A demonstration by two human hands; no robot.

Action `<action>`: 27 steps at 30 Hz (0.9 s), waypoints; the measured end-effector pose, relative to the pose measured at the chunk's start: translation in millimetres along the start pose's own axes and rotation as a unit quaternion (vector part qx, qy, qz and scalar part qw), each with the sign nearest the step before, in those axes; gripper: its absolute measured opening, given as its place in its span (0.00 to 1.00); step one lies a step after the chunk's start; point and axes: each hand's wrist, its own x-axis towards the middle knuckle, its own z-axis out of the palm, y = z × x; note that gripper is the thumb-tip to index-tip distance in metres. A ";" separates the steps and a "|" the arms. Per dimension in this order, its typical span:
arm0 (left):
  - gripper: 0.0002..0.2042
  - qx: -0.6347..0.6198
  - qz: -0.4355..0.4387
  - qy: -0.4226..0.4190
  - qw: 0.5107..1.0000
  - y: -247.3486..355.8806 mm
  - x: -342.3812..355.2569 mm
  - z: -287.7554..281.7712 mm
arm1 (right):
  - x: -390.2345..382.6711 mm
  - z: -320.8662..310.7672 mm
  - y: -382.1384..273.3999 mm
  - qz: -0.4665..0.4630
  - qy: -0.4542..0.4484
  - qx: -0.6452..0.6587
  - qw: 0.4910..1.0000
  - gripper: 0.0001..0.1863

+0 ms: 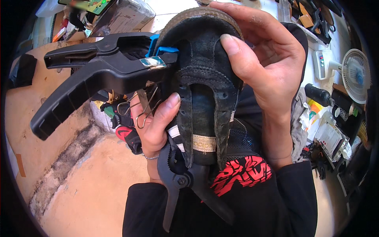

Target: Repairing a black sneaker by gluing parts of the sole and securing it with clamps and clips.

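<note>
A black suede shoe point(197, 51) with a brown gum sole is held up before me, toe away and tongue toward me. My right hand point(272, 59) grips the toe's right side, thumb on the upper and fingers on the sole's edge. Lower on the shoe's left side, my left hand point(154, 128) presses its thumb against the upper; its other fingers are mostly hidden. A large black spring clamp point(106, 63) with blue pads bites the toe's left edge. Below it sit metal clips point(145, 106) with wire handles. A smaller black spring clamp point(181, 179) is near the heel.
A white fan point(354, 77) stands at the right, beside a dark bottle point(318, 94) and piled papers point(329, 132). A box point(124, 17) lies at the far left. Red and black footwear point(127, 135) lies left of my left hand, by a worn ledge point(63, 168).
</note>
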 end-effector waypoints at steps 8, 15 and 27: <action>0.12 0.005 0.034 0.008 0.999 -1.7 35.1 16.5 | 31.3 -7.2 27.7 0.020 -0.082 0.031 0.996 0.20; 0.26 -0.080 0.137 -0.075 0.985 -37.2 52.0 32.5 | 107.6 -6.9 -2.8 0.020 -0.234 -0.096 0.967 0.19; 0.12 0.291 0.062 -0.288 0.910 -0.7 45.1 -38.5 | 14.8 -50.1 20.3 0.247 -0.403 -0.235 0.849 0.16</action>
